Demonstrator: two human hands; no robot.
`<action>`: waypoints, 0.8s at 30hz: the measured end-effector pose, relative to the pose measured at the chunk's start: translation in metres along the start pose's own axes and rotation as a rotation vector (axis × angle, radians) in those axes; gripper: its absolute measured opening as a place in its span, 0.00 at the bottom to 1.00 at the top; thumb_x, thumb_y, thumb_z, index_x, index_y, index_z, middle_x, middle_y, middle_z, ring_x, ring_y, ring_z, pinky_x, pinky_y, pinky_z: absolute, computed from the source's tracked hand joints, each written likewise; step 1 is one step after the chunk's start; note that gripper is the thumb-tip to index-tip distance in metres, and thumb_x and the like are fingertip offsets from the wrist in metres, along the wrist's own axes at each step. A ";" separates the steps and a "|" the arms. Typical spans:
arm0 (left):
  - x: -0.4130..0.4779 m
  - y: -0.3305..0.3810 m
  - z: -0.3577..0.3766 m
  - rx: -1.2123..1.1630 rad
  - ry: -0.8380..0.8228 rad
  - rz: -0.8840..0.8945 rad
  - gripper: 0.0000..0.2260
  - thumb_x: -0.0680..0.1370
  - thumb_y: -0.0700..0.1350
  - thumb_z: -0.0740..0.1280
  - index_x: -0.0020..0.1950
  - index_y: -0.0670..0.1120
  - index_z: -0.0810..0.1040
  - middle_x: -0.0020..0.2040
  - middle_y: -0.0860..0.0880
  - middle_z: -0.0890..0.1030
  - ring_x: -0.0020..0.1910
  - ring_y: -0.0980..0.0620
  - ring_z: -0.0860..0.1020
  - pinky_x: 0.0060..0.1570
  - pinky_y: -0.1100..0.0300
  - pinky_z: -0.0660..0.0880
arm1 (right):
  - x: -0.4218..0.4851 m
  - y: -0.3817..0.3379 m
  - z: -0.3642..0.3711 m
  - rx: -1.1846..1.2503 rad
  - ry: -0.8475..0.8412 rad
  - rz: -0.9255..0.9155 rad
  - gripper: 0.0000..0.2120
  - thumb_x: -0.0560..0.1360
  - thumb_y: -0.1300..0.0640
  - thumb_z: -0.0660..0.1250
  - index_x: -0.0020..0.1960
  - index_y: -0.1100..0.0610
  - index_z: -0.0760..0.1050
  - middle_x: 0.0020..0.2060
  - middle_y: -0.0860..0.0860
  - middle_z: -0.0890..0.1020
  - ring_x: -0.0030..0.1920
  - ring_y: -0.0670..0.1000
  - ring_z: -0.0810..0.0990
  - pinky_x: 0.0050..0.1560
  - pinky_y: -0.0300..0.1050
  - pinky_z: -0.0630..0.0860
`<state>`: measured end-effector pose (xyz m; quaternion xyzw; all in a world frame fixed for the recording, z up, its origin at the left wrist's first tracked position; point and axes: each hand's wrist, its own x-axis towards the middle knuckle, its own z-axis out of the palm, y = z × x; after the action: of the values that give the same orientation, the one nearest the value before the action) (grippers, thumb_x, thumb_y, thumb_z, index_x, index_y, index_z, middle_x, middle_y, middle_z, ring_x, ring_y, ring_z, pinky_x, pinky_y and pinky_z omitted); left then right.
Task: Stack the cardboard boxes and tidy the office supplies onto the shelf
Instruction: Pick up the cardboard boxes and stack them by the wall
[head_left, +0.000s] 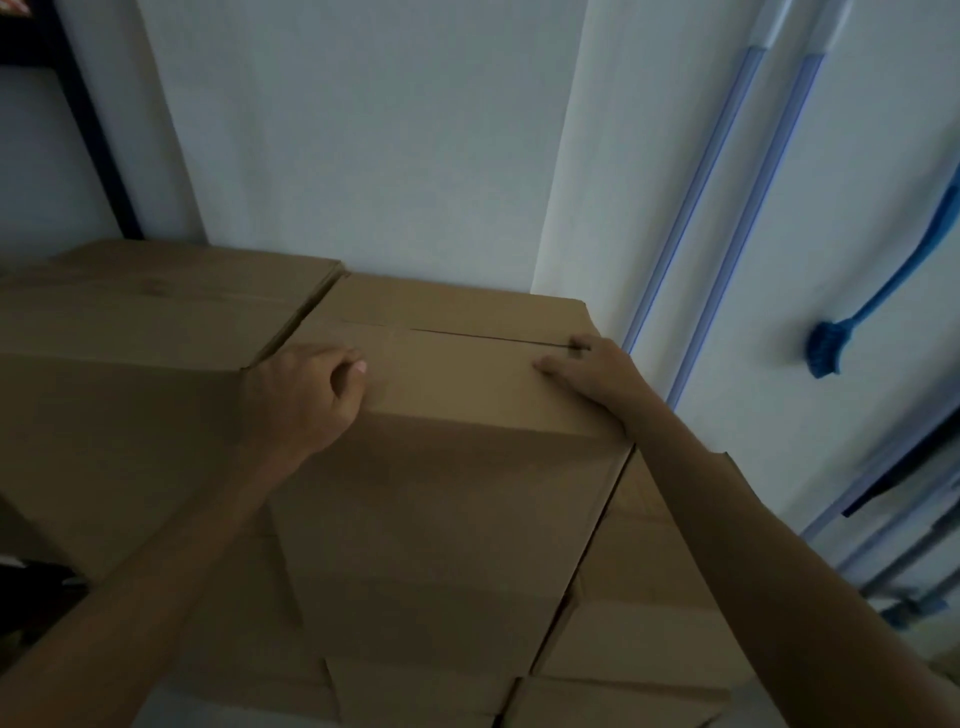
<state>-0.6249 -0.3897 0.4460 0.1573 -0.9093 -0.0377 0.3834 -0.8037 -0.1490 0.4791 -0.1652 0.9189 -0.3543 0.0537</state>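
Observation:
A brown cardboard box (447, 467) sits on top of a stack of other boxes (644, 639), its flaps closed with a slit along the top. My left hand (306, 400) rests on the box's near left top corner with fingers curled inward and nothing held. At the right top edge, my right hand (587, 374) lies flat, fingers straight and pressing the lid. A second, wider cardboard box (130, 353) stands close against the first on its left.
A white wall (363, 145) rises right behind the boxes. A dark shelf frame (88, 119) stands at the upper left. Blue-handled cleaning tools, including a blue brush (826, 348), lean or hang on the wall to the right.

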 end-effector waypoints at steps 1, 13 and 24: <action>0.005 -0.001 0.004 -0.001 -0.003 -0.001 0.18 0.73 0.52 0.57 0.47 0.46 0.84 0.43 0.45 0.84 0.39 0.42 0.81 0.35 0.57 0.74 | 0.005 -0.001 0.000 0.001 0.000 -0.002 0.35 0.71 0.40 0.68 0.72 0.55 0.64 0.69 0.55 0.69 0.66 0.57 0.70 0.60 0.48 0.68; 0.011 -0.011 0.013 -0.031 -0.099 0.045 0.21 0.75 0.47 0.52 0.51 0.42 0.83 0.49 0.46 0.84 0.48 0.45 0.81 0.48 0.55 0.77 | 0.010 -0.002 0.010 -0.252 0.177 -0.178 0.31 0.71 0.44 0.66 0.70 0.55 0.66 0.71 0.59 0.61 0.69 0.62 0.63 0.65 0.57 0.66; -0.058 -0.030 -0.065 -0.136 -0.120 -0.119 0.22 0.73 0.53 0.58 0.59 0.41 0.78 0.57 0.42 0.79 0.57 0.40 0.75 0.59 0.49 0.71 | -0.121 -0.067 0.066 -0.006 0.296 -0.754 0.19 0.71 0.55 0.71 0.60 0.56 0.76 0.62 0.55 0.75 0.60 0.55 0.76 0.59 0.41 0.70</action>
<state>-0.5333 -0.3968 0.4460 0.1822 -0.9150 -0.1313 0.3351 -0.6578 -0.1958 0.4723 -0.4378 0.7927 -0.3666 -0.2135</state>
